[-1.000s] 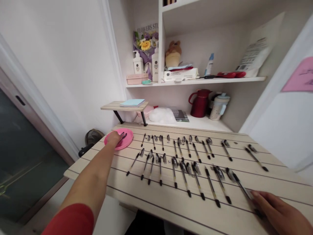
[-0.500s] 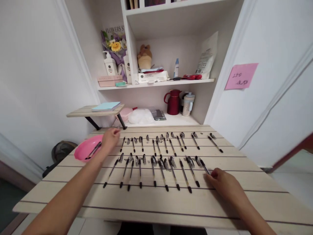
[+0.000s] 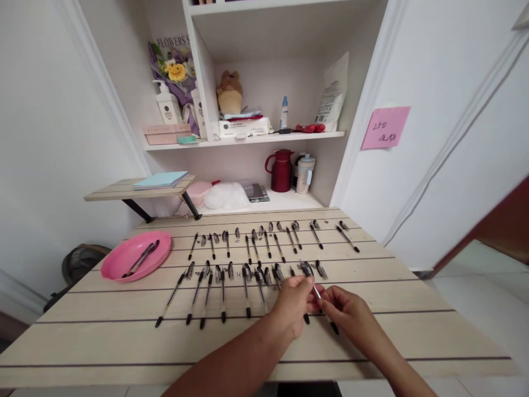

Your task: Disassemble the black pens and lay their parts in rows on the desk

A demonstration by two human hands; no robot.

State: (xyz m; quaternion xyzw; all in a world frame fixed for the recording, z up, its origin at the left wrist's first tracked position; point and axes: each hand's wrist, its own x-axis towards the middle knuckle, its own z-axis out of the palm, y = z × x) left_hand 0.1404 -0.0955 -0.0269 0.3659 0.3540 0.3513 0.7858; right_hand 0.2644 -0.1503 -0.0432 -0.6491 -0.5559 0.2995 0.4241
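A black pen (image 3: 317, 293) is held low over the right part of the rows, slanting between both hands. My right hand (image 3: 349, 311) pinches its barrel, the black end poking out below the fingers. My left hand (image 3: 292, 309) is closed at the pen's upper part, its fingertips partly hidden. Two rows of uncapped black pens lie on the table, among them a pen (image 3: 170, 298) at the left. Clear caps with dark clips, such as this cap (image 3: 321, 269), lie beside the pen tips. My left forearm and hand hide parts of several pens.
A pink dish (image 3: 108, 271) at the left of the striped table (image 3: 124, 336) holds pens. Behind it stands a small raised stand (image 3: 109, 190) with blue paper on top. A red jug (image 3: 281, 171) and a pale cup (image 3: 305, 173) stand at the back.
My left hand has left the pink dish and come right to the pen at my right hand. My right hand has lifted the pen from its row. The view has turned rightward.
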